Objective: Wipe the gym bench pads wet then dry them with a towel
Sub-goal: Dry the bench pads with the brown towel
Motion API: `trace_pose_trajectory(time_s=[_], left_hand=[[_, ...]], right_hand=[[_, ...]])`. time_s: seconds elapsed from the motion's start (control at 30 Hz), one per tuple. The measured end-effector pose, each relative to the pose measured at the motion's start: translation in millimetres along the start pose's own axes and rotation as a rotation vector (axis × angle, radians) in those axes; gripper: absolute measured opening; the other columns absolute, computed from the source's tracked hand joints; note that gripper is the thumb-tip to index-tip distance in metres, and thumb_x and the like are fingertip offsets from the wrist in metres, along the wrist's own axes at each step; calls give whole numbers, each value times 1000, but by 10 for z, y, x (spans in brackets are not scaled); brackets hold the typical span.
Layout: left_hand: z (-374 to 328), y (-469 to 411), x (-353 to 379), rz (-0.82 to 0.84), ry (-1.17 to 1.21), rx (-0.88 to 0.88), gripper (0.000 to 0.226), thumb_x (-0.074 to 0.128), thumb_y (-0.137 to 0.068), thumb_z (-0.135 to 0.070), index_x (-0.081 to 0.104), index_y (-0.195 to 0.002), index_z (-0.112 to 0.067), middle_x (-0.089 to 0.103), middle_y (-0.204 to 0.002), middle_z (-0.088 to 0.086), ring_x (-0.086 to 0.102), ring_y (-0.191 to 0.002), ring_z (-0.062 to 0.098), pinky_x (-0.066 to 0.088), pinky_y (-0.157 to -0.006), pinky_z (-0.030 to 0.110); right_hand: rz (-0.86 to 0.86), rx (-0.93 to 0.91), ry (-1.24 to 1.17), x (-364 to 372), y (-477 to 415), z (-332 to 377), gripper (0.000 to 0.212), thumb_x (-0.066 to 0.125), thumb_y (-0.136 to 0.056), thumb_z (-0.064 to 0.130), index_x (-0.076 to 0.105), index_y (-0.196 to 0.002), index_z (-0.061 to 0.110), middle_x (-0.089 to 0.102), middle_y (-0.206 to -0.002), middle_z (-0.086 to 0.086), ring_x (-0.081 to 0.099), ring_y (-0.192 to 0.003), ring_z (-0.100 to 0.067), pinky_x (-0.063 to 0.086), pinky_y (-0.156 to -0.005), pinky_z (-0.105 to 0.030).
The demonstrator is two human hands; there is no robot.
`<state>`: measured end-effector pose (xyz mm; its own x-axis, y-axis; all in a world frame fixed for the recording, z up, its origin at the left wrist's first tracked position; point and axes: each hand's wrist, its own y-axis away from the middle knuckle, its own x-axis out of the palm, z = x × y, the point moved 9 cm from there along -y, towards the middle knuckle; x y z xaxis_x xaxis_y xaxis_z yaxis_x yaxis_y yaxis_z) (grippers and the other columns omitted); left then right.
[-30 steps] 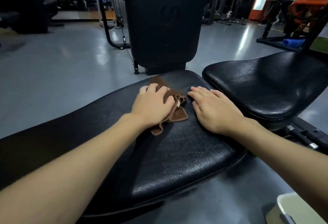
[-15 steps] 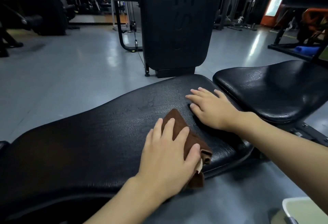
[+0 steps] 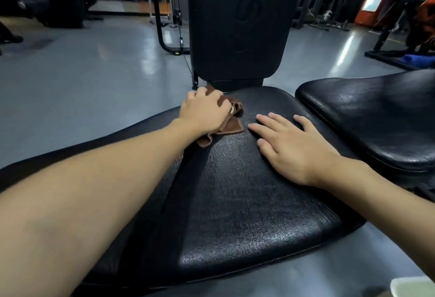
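Observation:
A long black bench pad (image 3: 235,191) runs across the middle of the view, its surface creased and shiny. At its far edge lies a bunched brown cloth (image 3: 233,127). My left hand (image 3: 204,111) covers most of the cloth, its fingers curled over it at the pad's rim. Flat on the pad just right of the cloth rests my right hand (image 3: 289,146), fingers spread and straight. A second black pad (image 3: 376,118) sits to the right, apart from the first by a narrow gap.
A tall black machine panel (image 3: 237,21) stands right behind the pad's far edge. Grey gym floor surrounds the bench. A pale container (image 3: 414,287) shows at the bottom right corner. Racks and a blue roll (image 3: 419,58) lie far right.
My left hand has pushed the brown cloth from the pad's near edge back to its far edge. My right hand has stayed flat on the pad.

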<state>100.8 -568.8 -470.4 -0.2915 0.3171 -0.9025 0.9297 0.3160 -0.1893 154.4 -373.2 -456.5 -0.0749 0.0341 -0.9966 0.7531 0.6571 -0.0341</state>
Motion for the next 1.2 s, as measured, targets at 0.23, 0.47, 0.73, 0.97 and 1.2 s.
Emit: trace_pose_trajectory(time_s=[0.23, 0.47, 0.73, 0.97, 1.2], left_hand=[[-17, 261, -44, -20, -13, 26, 53, 29, -93, -51, 45, -142, -37, 39, -150, 5, 29, -136, 31, 28, -111, 44], [-227, 1579, -184, -59, -77, 139, 55, 25, -94, -51, 43, -144, -37, 36, -154, 3, 22, -142, 26, 22, -117, 42], [-384, 2585, -438, -92, -178, 180, 65, 25, -88, -54, 34, -150, -34, 24, -161, 9, 10, -150, 31, 7, -119, 56], [-176, 2181, -303, -77, -66, 140, 67, 18, -89, -54, 42, -146, -29, 33, -156, 5, 18, -147, 25, 21, -119, 43], [222, 1068, -223, -97, -67, 41, 55, 28, -92, -50, 47, -140, -31, 37, -152, 7, 26, -141, 29, 26, -114, 47]], right_hand=[[-2, -5, -17, -21, 6, 20, 50, 15, -104, 40, 18, -154, 37, 10, -165, 13, 2, -151, -7, 1, -122, -47], [3, 14, -23, -39, 26, 33, 49, 17, -105, 39, 20, -154, 36, 12, -165, 11, 4, -151, -8, 1, -122, -47], [-84, -29, 118, -194, 48, 249, 48, 25, -104, 43, 35, -149, 31, 20, -164, 7, 7, -152, -15, 2, -118, -60], [34, -69, -22, 44, 1, 474, 50, 16, -105, 43, 20, -155, 36, 9, -166, 10, 0, -152, -13, -1, -120, -55], [35, -64, 11, 61, -6, 484, 51, 13, -104, 44, 14, -155, 37, 4, -166, 10, -2, -152, -13, -1, -120, -55]])
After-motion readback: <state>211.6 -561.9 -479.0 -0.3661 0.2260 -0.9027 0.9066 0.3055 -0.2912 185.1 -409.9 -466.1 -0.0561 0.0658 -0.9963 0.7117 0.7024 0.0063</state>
